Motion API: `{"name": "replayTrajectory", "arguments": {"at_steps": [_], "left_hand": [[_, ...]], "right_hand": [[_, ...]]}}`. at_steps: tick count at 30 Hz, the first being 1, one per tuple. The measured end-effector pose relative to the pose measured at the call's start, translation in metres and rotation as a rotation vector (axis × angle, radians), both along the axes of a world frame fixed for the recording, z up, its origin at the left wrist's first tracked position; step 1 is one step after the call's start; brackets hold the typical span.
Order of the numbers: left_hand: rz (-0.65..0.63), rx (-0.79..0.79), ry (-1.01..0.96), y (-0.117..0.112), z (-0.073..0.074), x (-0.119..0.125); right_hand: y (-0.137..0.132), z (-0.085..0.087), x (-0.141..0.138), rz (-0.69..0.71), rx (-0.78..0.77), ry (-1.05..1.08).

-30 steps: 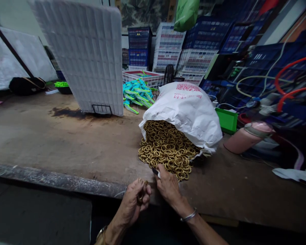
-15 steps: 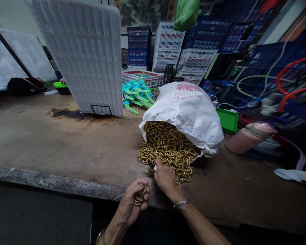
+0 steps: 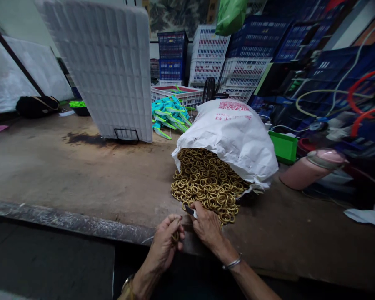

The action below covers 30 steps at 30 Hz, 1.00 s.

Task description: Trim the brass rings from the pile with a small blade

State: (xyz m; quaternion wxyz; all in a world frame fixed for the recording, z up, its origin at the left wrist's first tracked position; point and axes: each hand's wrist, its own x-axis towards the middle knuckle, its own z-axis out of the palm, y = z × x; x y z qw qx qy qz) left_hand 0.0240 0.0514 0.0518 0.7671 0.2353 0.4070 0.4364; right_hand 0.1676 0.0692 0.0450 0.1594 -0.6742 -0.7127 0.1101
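My left hand (image 3: 165,242) is curled at the table's front edge, closed around several brass-coloured rings (image 3: 175,238) that show between its fingers. Just right of it, my right hand (image 3: 208,228) pinches a small, dark, flat blade-like tool (image 3: 190,211) with a white part by the fingers; its exact kind is unclear. That hand is at the near edge of a heap of brass-coloured rings (image 3: 209,187). The heap spills from the mouth of a white sack (image 3: 234,129) lying on its side.
A tall white padded panel (image 3: 103,71) stands on the table (image 3: 81,175) at left. Behind the sack are turquoise-and-green pieces (image 3: 168,112) and stacked crates (image 3: 208,50). To the right lie a pink bottle (image 3: 312,168) and a green tray (image 3: 283,146).
My right hand has drawn back slightly toward me with the dark tool. My left fingers have closed further over the rings, thumb toward the fingertips. The view has shifted slightly.
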Motion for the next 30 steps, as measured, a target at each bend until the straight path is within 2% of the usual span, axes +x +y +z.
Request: {"name": "replayTrajectory", "arguments": {"at_steps": [4, 10, 14, 19, 30], "left_hand": [[-0.039, 0.071, 0.159, 0.002, -0.001, 0.009], [-0.156, 0.161, 0.307, 0.008, -0.001, 0.015], [-0.168, 0.166, 0.383, 0.008, -0.004, 0.015], [-0.141, 0.137, 0.381, 0.006, -0.005, 0.016], [-0.099, 0.098, 0.334, 0.002, 0.000, 0.009]], "right_hand": [[-0.008, -0.005, 0.000, 0.029, 0.001, 0.039], [-0.017, 0.000, -0.003, 0.061, -0.051, 0.177], [-0.015, -0.002, -0.003, 0.024, -0.060, 0.298], [-0.011, -0.006, 0.002, -0.049, -0.033, 0.351], [-0.020, -0.005, 0.005, 0.039, -0.096, 0.268]]}}
